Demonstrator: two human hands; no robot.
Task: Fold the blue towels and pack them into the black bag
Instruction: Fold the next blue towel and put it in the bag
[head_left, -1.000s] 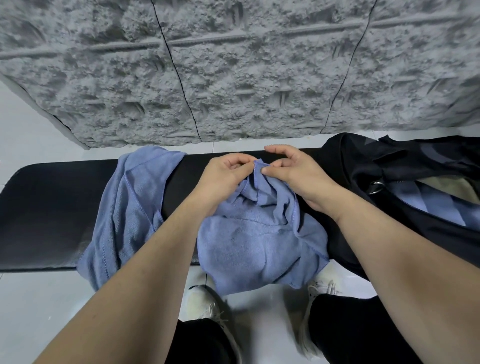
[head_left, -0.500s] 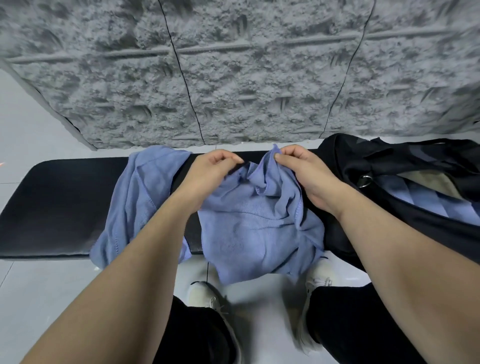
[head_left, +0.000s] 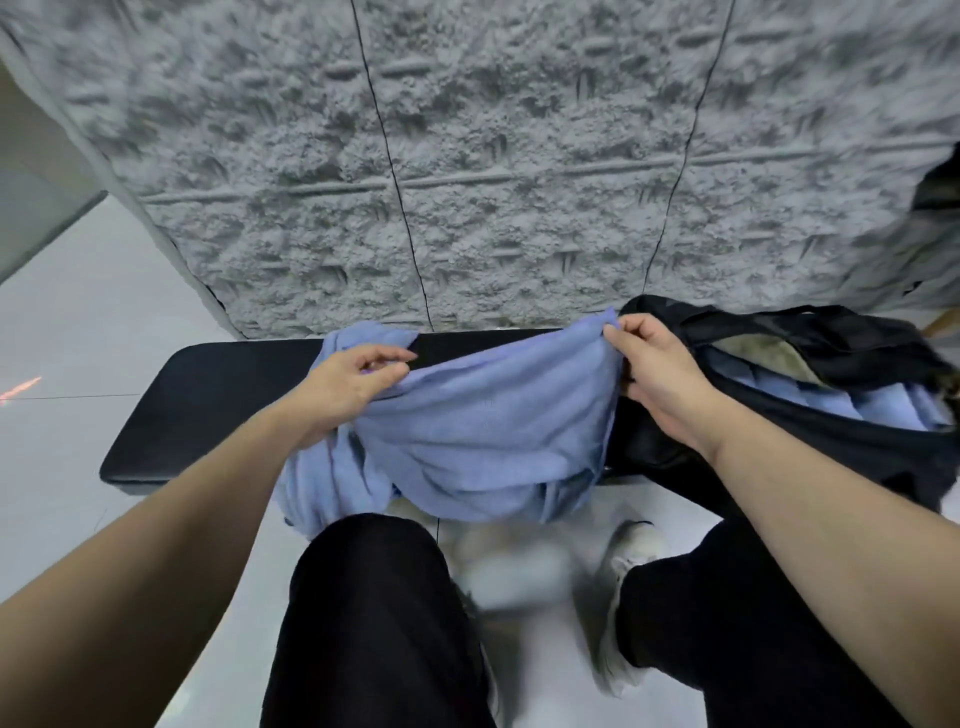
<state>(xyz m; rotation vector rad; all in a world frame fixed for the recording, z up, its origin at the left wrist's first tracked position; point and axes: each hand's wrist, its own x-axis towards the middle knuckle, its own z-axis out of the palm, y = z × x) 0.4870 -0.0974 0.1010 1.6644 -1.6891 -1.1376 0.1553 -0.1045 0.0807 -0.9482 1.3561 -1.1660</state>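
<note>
While a crumpled second blue towel (head_left: 332, 483) hung limp off the near edge of the smooth, black padded bench (head_left: 208, 410) at the left, the left hand (head_left: 348, 389) pinched one top corner of the soft terry blue towel (head_left: 488, 431) between thumb and fingertips. Stretched wide, that towel sagged in loose folds over the bench's near edge, its other top corner pinched by the right hand (head_left: 660, 379). Farthest right, the black bag (head_left: 779, 441) slumped open on the bench, with folded blue towels (head_left: 831, 400) stacked inside.
</note>
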